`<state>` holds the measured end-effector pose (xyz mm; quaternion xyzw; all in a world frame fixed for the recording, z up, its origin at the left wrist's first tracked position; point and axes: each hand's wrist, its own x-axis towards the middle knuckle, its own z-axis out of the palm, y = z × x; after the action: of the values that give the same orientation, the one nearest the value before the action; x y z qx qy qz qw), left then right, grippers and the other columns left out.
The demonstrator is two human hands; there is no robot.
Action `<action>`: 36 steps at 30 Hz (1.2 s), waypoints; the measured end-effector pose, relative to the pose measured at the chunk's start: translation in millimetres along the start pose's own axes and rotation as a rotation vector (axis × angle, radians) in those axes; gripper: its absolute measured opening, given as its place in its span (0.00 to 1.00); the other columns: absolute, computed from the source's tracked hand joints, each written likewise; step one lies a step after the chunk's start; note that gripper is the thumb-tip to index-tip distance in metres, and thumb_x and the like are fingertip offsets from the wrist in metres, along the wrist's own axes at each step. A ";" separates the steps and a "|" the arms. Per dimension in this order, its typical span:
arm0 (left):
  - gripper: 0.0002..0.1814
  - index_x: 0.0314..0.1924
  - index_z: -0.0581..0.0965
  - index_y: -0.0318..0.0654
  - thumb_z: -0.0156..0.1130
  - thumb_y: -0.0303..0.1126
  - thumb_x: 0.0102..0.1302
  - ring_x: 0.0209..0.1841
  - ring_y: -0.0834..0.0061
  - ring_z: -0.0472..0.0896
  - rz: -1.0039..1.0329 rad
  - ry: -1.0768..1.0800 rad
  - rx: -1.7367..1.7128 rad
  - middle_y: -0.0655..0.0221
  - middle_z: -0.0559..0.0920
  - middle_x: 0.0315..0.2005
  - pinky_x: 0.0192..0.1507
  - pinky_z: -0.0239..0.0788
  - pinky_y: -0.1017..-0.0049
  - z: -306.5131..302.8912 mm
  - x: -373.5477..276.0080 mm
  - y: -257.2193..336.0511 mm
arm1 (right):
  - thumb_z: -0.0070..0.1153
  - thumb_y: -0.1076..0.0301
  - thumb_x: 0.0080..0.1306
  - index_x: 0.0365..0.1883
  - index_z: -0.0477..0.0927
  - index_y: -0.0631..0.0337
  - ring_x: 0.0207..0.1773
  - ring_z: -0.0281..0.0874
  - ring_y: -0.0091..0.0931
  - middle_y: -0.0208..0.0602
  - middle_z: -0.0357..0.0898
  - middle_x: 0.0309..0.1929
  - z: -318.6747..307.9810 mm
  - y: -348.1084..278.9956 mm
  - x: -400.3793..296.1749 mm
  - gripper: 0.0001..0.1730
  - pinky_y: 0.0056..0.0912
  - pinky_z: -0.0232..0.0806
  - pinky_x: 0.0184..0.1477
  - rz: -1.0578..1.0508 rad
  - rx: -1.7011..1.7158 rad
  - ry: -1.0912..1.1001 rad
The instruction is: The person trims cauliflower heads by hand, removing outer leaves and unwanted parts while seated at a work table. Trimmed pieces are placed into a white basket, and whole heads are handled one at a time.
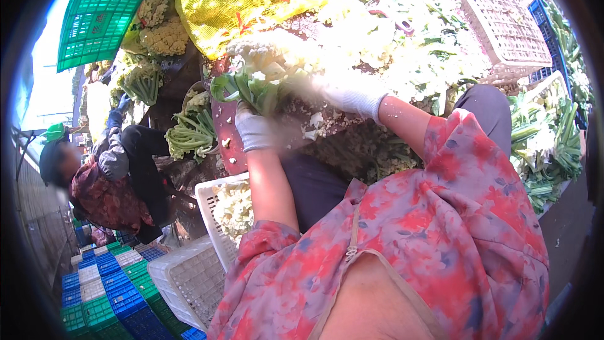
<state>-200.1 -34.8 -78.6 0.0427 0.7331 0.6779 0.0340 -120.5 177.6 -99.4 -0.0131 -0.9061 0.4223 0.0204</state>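
A large cauliflower head (276, 59) with green leaves at its base is tilted over the work surface. My left hand (255, 127), in a white knitted glove, grips it from below by the leafy stem end. At its right side is my right hand (351, 97), gloved the same way. Motion blur and glare wash out those fingers, so whether they hold a tool cannot be told. Beneath both hands lies a dark red board (230, 120) scattered with white crumbs and small floret pieces (315, 120).
A yellow mesh bag (212, 4) of cauliflower stands beyond the board. Leaf trimmings (415, 47) cover the right side. A white crate (207, 193) holds florets by my left forearm; leafy stalks (542, 137) fill a container at right. A co-worker (113, 193) sits at left beside cauliflowers.
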 end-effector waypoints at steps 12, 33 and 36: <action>0.16 0.47 0.77 0.35 0.62 0.32 0.59 0.44 0.69 0.81 0.113 -0.034 0.114 0.63 0.81 0.44 0.46 0.75 0.68 -56.0 26.2 -41.8 | 0.49 0.63 0.67 0.39 0.78 0.60 0.24 0.74 0.28 0.35 0.74 0.23 -26.0 20.2 -20.9 0.11 0.34 0.68 0.28 0.091 0.500 0.087; 0.14 0.45 0.80 0.30 0.53 0.25 0.61 0.42 0.67 0.80 0.637 -0.126 0.767 0.59 0.82 0.41 0.45 0.71 0.73 -36.2 -5.2 35.6 | 0.34 0.47 0.74 0.50 0.77 0.61 0.49 0.79 0.48 0.55 0.80 0.46 -66.7 -100.6 1.8 0.28 0.47 0.70 0.51 0.025 -0.073 -0.197; 0.14 0.45 0.80 0.30 0.50 0.23 0.63 0.43 0.68 0.80 0.545 -0.103 0.681 0.60 0.81 0.43 0.45 0.71 0.74 -30.7 1.7 34.9 | 0.33 0.47 0.74 0.51 0.76 0.61 0.45 0.79 0.50 0.56 0.80 0.45 -59.1 -88.6 16.3 0.29 0.49 0.70 0.49 0.061 -0.085 -0.197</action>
<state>-204.5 -62.4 -41.4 0.2770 0.8742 0.3786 -0.1254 -134.5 166.5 6.9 0.0001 -0.9200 0.3832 -0.0819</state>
